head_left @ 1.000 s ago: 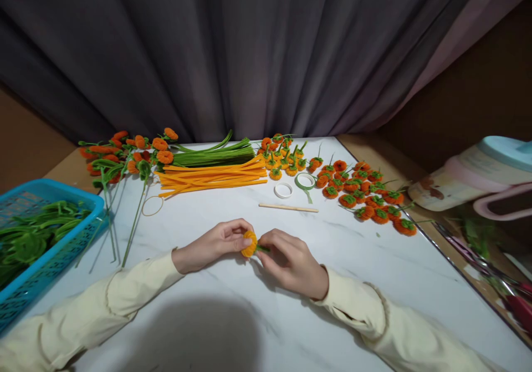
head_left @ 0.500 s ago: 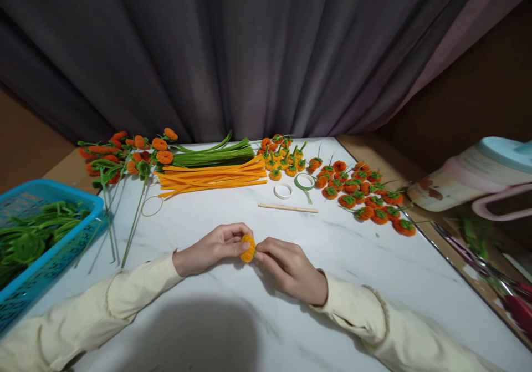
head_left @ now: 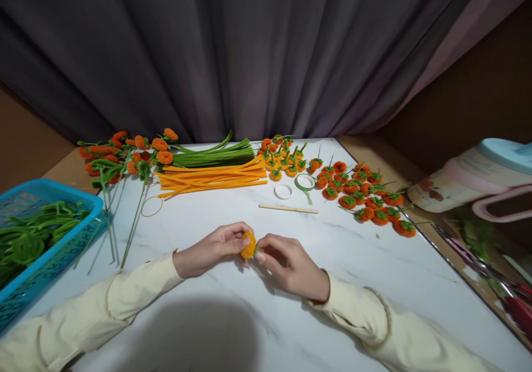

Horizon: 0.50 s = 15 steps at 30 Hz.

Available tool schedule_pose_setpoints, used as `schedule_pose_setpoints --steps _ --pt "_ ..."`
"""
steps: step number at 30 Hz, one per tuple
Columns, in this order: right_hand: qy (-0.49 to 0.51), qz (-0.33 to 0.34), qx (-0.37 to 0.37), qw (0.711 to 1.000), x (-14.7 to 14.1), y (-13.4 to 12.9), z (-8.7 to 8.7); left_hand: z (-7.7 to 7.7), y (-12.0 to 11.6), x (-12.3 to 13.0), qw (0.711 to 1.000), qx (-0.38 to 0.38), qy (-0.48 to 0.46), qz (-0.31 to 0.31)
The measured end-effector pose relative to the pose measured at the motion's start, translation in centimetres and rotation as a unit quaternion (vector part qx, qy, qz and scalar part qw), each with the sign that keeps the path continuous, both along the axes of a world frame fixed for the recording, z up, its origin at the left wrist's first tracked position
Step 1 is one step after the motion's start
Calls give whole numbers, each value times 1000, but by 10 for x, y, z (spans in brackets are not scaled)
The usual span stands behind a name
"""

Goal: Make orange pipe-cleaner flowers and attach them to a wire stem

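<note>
My left hand (head_left: 218,248) pinches a small yellow pipe-cleaner flower head (head_left: 249,244) between thumb and fingers, just above the table. On its right side, the thumb and forefinger of my right hand (head_left: 293,264) close on the short green stem (head_left: 256,251) at its base. The fingertips hide part of this green piece. Beyond my hands lie a thin wooden stick (head_left: 288,209), a white tape roll (head_left: 283,191) and a green tape roll (head_left: 305,181) with a loose end.
Yellow pipe cleaners (head_left: 211,178) and green pipe cleaners (head_left: 216,154) lie at the back. Orange flower heads (head_left: 351,186) cover the right; stemmed orange flowers (head_left: 160,144) lie left. A blue basket (head_left: 93,208) holds green pieces. A large tumbler (head_left: 465,178) stands at the right.
The yellow flower head has turned slightly, so more of its green base shows toward the right. My right hand's fingers have shifted a little at the stem.
</note>
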State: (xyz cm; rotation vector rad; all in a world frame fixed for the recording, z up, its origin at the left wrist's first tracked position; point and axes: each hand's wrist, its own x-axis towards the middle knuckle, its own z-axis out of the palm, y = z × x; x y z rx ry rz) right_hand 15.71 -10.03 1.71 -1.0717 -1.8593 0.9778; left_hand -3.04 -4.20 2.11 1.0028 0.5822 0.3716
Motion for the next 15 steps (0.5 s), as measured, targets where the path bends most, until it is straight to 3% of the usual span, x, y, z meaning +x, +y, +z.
schedule_pose_setpoints --steps 8,15 --pt "-129 17 164 978 9 3 -2 0 4 -1 998 -57 -19 -19" --pt "-247 -107 257 928 35 37 -11 -9 13 -3 990 -128 -52 37"
